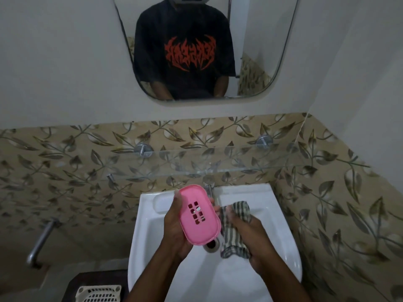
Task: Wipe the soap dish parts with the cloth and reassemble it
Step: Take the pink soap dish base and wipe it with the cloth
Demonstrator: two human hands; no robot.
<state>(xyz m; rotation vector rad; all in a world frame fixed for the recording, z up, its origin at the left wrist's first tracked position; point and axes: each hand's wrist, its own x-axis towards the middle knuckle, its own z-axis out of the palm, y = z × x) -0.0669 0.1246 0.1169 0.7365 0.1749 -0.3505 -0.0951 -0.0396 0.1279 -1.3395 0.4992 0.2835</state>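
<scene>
Left hand [174, 227] gripping pink soap dish part [199, 214], right hand [248, 238] clutching striped cloth [234, 229], drain [211, 245] apparently half hidden

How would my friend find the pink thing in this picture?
Look at the white sink under the glass shelf. Above its bowl the left hand holds the soap dish: it is pink, oval, with small slots, unlike the striped cloth beside it.

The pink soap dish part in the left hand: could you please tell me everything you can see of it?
The pink soap dish part is an oval piece of smooth, plastic-looking material with a raised rim and a cluster of small rectangular drain slots in its middle. It is tilted, held above the white sink by the left hand, whose fingers wrap its edges. The striped cloth in the right hand sits just beside it.
</scene>
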